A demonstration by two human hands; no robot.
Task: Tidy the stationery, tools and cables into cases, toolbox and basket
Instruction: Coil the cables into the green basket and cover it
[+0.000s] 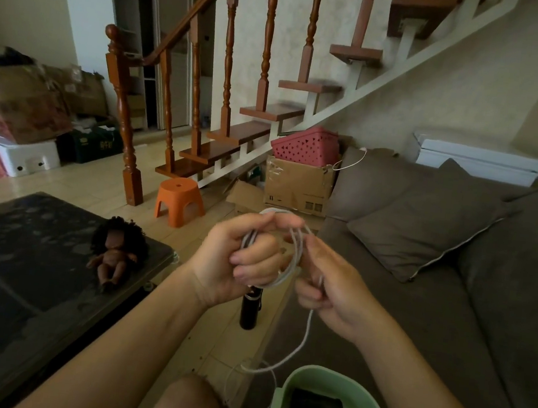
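Left grip [242,260]: clenching round several loops of a thin white cable [306,335], keeping the coil from springing apart.
Right grip [328,290]: pinching the loose run of the same cable just beside the coil, apparently steering the next turn onto it.
Cable tail: hanging down from the right grip, sagging into a slack loop near the knee; its end is not showing.
Step, by my reading: winding is only partly done, since plenty of slack is dangling.
Pale green plastic basket [317,373]: sitting right below both hands, holding a black object [314,405] and more white cord, probably waiting there so the finished coil can be dropped straight in.
Brown fabric sofa [447,319]: stretching away on the right.
Black cylinder [249,310]: standing upright on the tiled floor, beneath the left grip.
Dark glossy tabletop [25,262]: carrying a small curly-haired doll [115,254], lying well apart from the cable.
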